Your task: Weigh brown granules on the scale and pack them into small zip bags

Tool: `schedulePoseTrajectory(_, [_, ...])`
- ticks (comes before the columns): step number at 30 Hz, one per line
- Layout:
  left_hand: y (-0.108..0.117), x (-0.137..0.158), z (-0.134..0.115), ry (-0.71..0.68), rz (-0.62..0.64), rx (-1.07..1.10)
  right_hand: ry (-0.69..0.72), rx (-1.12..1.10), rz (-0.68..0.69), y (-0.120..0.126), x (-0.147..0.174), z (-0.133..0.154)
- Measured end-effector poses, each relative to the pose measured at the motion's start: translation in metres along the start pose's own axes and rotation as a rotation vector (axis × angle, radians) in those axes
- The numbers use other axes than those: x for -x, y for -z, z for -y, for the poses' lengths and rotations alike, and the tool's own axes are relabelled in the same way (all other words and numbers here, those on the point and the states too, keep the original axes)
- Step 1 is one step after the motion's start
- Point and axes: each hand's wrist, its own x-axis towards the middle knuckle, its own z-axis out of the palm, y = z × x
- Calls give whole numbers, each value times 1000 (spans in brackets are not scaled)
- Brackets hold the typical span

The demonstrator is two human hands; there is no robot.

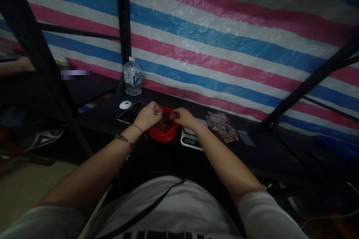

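A red plastic bag (162, 136) lies open on the dark table with brown, grain-like bits (162, 121) inside. Over its left rim, my left hand (148, 116) pinches a small clear plastic bag (158, 110). Across from it, my right hand (183, 117) has its fingers closed on a piece of clear plastic (173, 115) above the bits. Whether both hands hold the same small bag, I cannot tell. Under my right wrist, a white digital scale (187, 142) is partly covered.
Several small filled clear bags (221, 125) lie right of the scale, beside a flat clear bag (246, 138). At left are a phone (130, 114), a white round object (125, 105) and a clear bottle (132, 82). Another person's arm (17, 66) shows past the dark frame (52, 59).
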Motion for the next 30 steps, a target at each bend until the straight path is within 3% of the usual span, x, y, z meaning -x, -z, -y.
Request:
schedulePoseTrajectory(7, [-23, -1, 12, -17, 155, -181, -28, 280, 137, -22, -11, 3])
schedulePoseTrajectory(14, [-29, -8, 22, -21, 224, -183, -52, 368, 106, -30, -26, 4])
schedulePoseTrajectory(23, [-31, -9, 27, -38, 195, -84, 64, 122, 116, -34, -42, -7])
schedulePoseTrajectory(30, [-37, -10, 33, -67, 125, 135, 64, -67, 142, -38, -41, -14])
